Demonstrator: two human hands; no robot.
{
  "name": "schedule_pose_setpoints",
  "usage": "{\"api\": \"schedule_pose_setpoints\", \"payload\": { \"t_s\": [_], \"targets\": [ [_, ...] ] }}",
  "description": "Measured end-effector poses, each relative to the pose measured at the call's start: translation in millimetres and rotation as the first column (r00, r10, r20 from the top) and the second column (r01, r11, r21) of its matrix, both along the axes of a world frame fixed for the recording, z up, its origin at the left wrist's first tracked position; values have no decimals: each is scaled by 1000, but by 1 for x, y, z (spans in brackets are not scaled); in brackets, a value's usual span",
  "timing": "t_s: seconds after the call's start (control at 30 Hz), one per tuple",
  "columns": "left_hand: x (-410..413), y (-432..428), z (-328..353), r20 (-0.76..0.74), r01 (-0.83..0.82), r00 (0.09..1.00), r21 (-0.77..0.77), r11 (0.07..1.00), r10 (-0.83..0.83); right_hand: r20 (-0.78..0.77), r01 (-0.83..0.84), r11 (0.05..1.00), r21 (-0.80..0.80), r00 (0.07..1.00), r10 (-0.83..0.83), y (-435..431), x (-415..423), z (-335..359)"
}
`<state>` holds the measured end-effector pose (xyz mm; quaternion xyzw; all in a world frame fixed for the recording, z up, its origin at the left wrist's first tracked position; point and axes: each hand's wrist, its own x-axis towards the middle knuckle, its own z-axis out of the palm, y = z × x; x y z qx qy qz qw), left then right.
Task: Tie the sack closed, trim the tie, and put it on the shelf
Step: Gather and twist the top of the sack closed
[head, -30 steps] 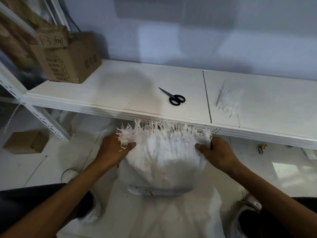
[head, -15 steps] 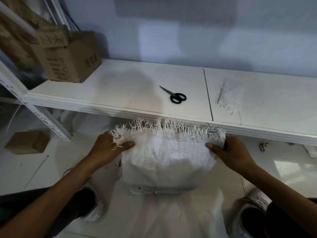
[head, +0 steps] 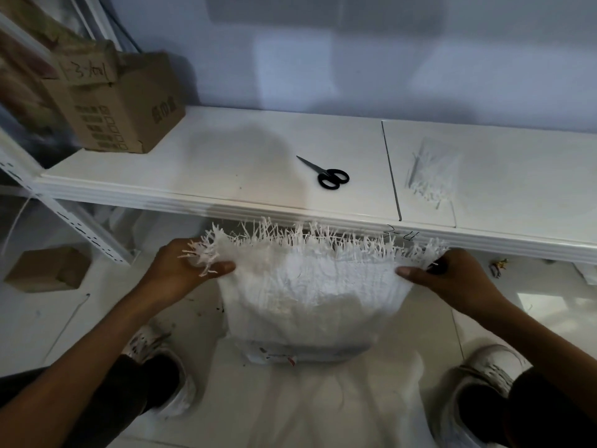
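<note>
A white woven sack (head: 310,302) stands on the floor between my feet, just below the front edge of the white shelf (head: 226,163). Its frayed top edge is stretched flat and wide. My left hand (head: 176,270) pinches the top left corner of the sack, and my right hand (head: 452,276) pinches the top right corner. Black-handled scissors (head: 326,174) lie on the shelf behind the sack. A bundle of white ties (head: 431,176) lies on the shelf to the right of the scissors.
A brown cardboard box (head: 119,108) sits at the shelf's left end. A small cardboard box (head: 48,270) lies on the floor at left, near the shelf's slanted metal leg (head: 80,234). More white sack fabric (head: 323,402) is spread on the floor in front of me.
My hands have moved apart, pulling the sack's frayed top edge wider and flatter. The sack mouth was bunched narrower before.
</note>
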<state>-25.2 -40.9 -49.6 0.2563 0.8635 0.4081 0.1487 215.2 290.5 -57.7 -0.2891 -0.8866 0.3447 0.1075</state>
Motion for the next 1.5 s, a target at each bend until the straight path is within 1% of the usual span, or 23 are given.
{"api": "schedule_pose_setpoints", "payload": {
  "t_s": [0.07, 0.13, 0.23, 0.33, 0.43, 0.53, 0.6, 0.7, 0.8, 0.87, 0.97, 1.03, 1.17, 1.33, 1.4, 1.5],
  "targets": [
    [-6, -7, 4, 5, 86, 996, 22, 996, -86, 31, -39, 999, -14, 999, 40, 10, 4, 0],
    [-11, -12, 4, -39, 40, 998, 13, 999, -39, 37, -48, 999, 12, 998, 48, 18, 10, -1],
    [-14, -16, -2, -111, -48, 993, -49, 998, 42, 61, -41, 997, 58, 997, 38, 21, 11, -2],
    [-14, -19, -10, -150, -84, 986, -108, 991, 68, 72, 7, 999, 42, 997, -10, 13, 7, 1],
    [-16, -18, -8, -60, -35, 998, -93, 995, 30, 43, -11, 999, -40, 999, 13, 6, 2, 6],
    [-9, -9, -5, 70, 22, 997, -27, 999, -20, -27, -42, 977, -207, 999, 37, 1, -3, 5],
    [0, 1, -6, 123, -4, 992, 33, 999, -1, -73, -53, 954, -296, 997, 33, 0, -6, 1],
    [10, 14, -15, 141, -84, 988, 117, 990, 68, -92, -70, 944, -323, 995, 42, -9, -11, 1],
    [23, 22, -24, 138, -147, 982, 154, 977, 126, -70, -28, 952, -305, 998, 7, -17, -11, -5],
    [25, 24, -31, 152, -201, 973, 179, 963, 175, -39, 40, 959, -282, 998, -53, -16, -12, -19],
    [19, 23, -34, 173, -301, 946, 151, 942, 274, -55, 151, 916, -372, 981, -184, -11, -11, -34],
    [18, 23, -36, 167, -349, 931, 145, 926, 324, -86, 175, 901, -396, 970, -226, -14, -11, -35],
    [25, 34, -36, 175, -378, 921, 188, 906, 348, -163, 205, 901, -383, 945, -285, -26, -17, -34],
    [34, 48, -35, 125, -374, 927, 257, 891, 353, -214, 252, 852, -459, 900, -381, -28, -21, -51],
    [37, 50, -35, 152, -363, 931, 282, 888, 333, -226, 262, 837, -481, 885, -407, -30, -22, -54],
    [44, 53, -34, 188, -341, 936, 280, 898, 297, -229, 244, 806, -539, 878, -419, -34, -26, -58]
  ]
}}
